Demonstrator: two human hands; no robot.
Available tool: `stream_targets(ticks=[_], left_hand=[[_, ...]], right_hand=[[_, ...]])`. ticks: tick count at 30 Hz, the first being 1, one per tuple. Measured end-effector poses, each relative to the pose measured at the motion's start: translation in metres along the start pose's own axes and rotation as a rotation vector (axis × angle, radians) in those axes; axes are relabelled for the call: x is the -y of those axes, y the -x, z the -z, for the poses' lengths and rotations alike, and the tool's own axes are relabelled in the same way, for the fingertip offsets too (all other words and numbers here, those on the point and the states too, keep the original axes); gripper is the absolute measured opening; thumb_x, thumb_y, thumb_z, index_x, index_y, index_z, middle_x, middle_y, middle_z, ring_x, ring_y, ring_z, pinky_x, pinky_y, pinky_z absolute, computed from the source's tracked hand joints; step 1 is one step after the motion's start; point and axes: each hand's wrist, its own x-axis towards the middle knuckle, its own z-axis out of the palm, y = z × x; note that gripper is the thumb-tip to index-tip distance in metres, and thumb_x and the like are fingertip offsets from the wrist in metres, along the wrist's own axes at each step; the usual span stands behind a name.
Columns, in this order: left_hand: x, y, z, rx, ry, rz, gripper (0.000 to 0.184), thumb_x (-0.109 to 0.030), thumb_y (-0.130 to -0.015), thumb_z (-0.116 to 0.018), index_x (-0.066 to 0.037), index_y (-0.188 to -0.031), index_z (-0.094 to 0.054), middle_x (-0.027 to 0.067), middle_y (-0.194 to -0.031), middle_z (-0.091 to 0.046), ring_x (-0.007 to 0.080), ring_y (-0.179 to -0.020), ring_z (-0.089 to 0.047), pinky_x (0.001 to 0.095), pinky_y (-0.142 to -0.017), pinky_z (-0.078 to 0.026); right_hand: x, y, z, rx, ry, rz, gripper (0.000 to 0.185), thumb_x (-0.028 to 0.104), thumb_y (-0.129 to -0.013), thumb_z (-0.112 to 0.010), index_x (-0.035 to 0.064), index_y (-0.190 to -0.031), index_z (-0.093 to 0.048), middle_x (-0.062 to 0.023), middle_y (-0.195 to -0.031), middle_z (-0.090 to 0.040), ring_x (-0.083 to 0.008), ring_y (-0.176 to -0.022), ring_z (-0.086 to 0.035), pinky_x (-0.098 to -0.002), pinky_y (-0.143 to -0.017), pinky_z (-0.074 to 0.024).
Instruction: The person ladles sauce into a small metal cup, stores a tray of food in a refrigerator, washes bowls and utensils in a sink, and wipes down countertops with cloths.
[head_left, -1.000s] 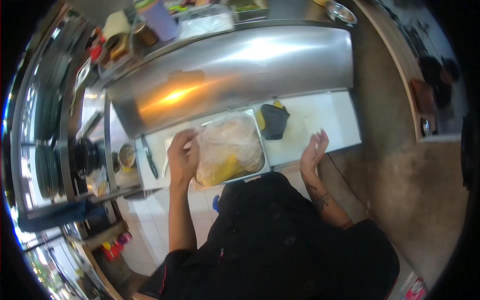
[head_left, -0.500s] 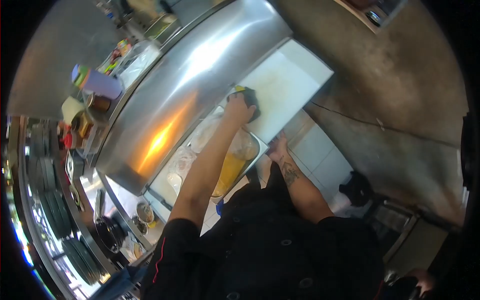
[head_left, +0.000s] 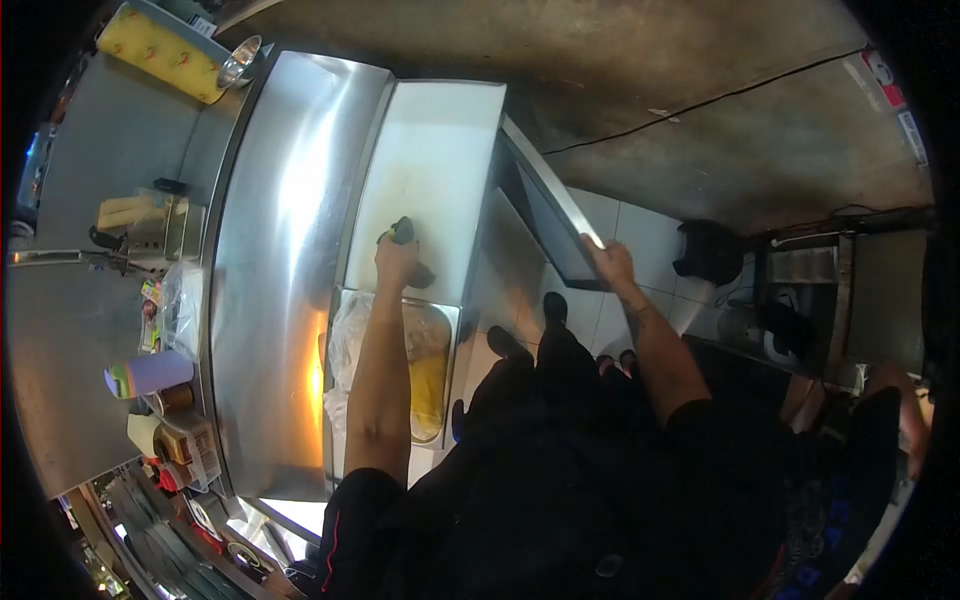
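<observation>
My left hand [head_left: 396, 264] is closed over a dark rag-like bundle [head_left: 421, 276] on the white cutting board [head_left: 430, 150]; part of the bundle shows past the fingers, and its exact kind is unclear. My right hand [head_left: 613, 264] grips the edge of a steel-trimmed cabinet door [head_left: 552, 187], which stands swung out from under the counter. Close to my left forearm sits a metal pan [head_left: 452, 345] with a yellow bagged item [head_left: 428, 395] in it. Clear plastic bags [head_left: 350, 325] lie beside and under that forearm.
A curved steel hood [head_left: 270, 250] runs along the counter's far side. Behind it are a purple bottle [head_left: 150, 374], a yellow roll [head_left: 160, 52] and a metal bowl [head_left: 240, 62]. A black stool-like object [head_left: 710, 250] stands on the tiled floor. Another person's arm [head_left: 905, 410] shows at the right.
My right hand has taken hold of the cabinet door's edge, and the door now stands open. My left hand stays on the dark bundle on the board. The view has turned.
</observation>
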Motion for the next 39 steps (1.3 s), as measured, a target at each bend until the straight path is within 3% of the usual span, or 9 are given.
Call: stream_targets(ticks=[2,7,15,16,20,26,28,32,39], left_hand=[[-0.034,0.01,0.0,0.216,0.503,0.194,0.043,-0.015,-0.088,-0.066,0.004,-0.126,-0.064,0.0074,-0.082,-0.067,0.0216,-0.08,-0.069,0.0384,-0.07,-0.055],[-0.106,0.096,-0.061,0.206,1.009,0.18,0.033,-0.013,-0.091,-0.062,0.002,-0.12,-0.064,0.0079,-0.087,-0.064,0.0187,-0.073,-0.061,0.0354,-0.064,-0.05],[-0.073,0.109,-0.229,-0.001,0.953,0.703,0.059,-0.004,-0.09,-0.058,0.004,-0.148,-0.05,0.0168,-0.127,-0.065,0.0236,-0.11,-0.065,0.0332,-0.091,-0.055],[-0.035,0.096,-0.275,-0.241,1.0,0.451,0.051,-0.021,-0.1,-0.061,0.001,-0.144,-0.053,0.0097,-0.117,-0.063,0.0213,-0.099,-0.063,0.0375,-0.077,-0.055],[0.052,0.023,-0.338,-0.412,0.636,0.67,0.053,-0.018,-0.097,-0.066,0.006,-0.143,-0.053,0.0131,-0.132,-0.062,0.0229,-0.117,-0.06,0.0339,-0.098,-0.05],[0.062,-0.091,-0.35,-0.807,-0.228,0.248,0.059,-0.035,-0.091,-0.083,0.003,-0.132,-0.062,0.0242,-0.125,-0.071,0.0359,-0.116,-0.067,0.0469,-0.099,-0.054],[0.123,-0.154,-0.378,-1.059,-0.647,-0.092,0.046,-0.032,-0.093,-0.076,-0.003,-0.128,-0.067,0.0163,-0.11,-0.073,0.0292,-0.099,-0.069,0.0414,-0.089,-0.056],[0.183,-0.262,-0.417,-1.036,-0.203,-0.062,0.051,-0.023,-0.084,-0.078,0.005,-0.124,-0.063,0.0228,-0.12,-0.069,0.0392,-0.107,-0.066,0.0501,-0.094,-0.054],[0.12,-0.259,-0.42,-0.884,0.048,-0.114,0.043,-0.017,-0.091,-0.064,-0.003,-0.13,-0.058,0.0276,-0.117,-0.069,0.0443,-0.107,-0.068,0.0496,-0.091,-0.055]], right_hand=[[-0.013,-0.03,0.03,-0.041,0.138,0.1,0.082,0.076,-0.089,-0.065,-0.0051,-0.093,-0.072,-0.0276,-0.091,-0.074,-0.0418,-0.091,-0.073,-0.0496,-0.084,-0.0552],[-0.013,-0.086,0.078,-0.065,0.361,0.147,0.078,0.076,-0.092,-0.061,-0.0005,-0.106,-0.068,-0.0258,-0.103,-0.074,-0.0447,-0.103,-0.071,-0.0532,-0.093,-0.0529],[-0.022,-0.16,0.112,-0.137,0.427,0.468,0.053,0.056,-0.094,-0.071,0.0026,-0.093,-0.065,-0.0211,-0.082,-0.069,-0.0427,-0.084,-0.069,-0.0522,-0.074,-0.0532],[-0.024,-0.162,0.114,-0.14,0.466,0.448,0.05,0.053,-0.093,-0.073,0.0028,-0.092,-0.066,-0.0206,-0.08,-0.068,-0.0425,-0.081,-0.068,-0.0518,-0.071,-0.0532],[-0.037,-0.192,0.114,-0.222,0.441,0.596,0.046,0.049,-0.091,-0.077,0.0036,-0.094,-0.068,-0.0197,-0.077,-0.066,-0.0412,-0.074,-0.065,-0.0509,-0.067,-0.0515],[-0.055,-0.225,0.116,-0.17,0.462,0.482,0.042,0.037,-0.095,-0.075,-0.002,-0.11,-0.068,-0.0197,-0.081,-0.065,-0.0279,-0.071,-0.065,-0.0405,-0.065,-0.0487],[-0.084,-0.238,0.122,-0.193,0.526,0.458,0.053,0.035,-0.104,-0.065,-0.0102,-0.13,-0.063,-0.0308,-0.115,-0.067,-0.0372,-0.107,-0.067,-0.0418,-0.093,-0.0507],[-0.136,-0.264,0.134,-0.381,0.621,0.475,0.075,0.048,-0.113,-0.045,-0.0184,-0.148,-0.048,-0.0408,-0.142,-0.057,-0.0418,-0.136,-0.059,-0.0423,-0.116,-0.0427],[-0.113,-0.285,0.127,-0.312,0.365,0.547,0.06,0.047,-0.114,-0.046,-0.003,-0.144,-0.059,-0.0213,-0.125,-0.069,-0.0275,-0.115,-0.065,-0.0327,-0.099,-0.0485]])
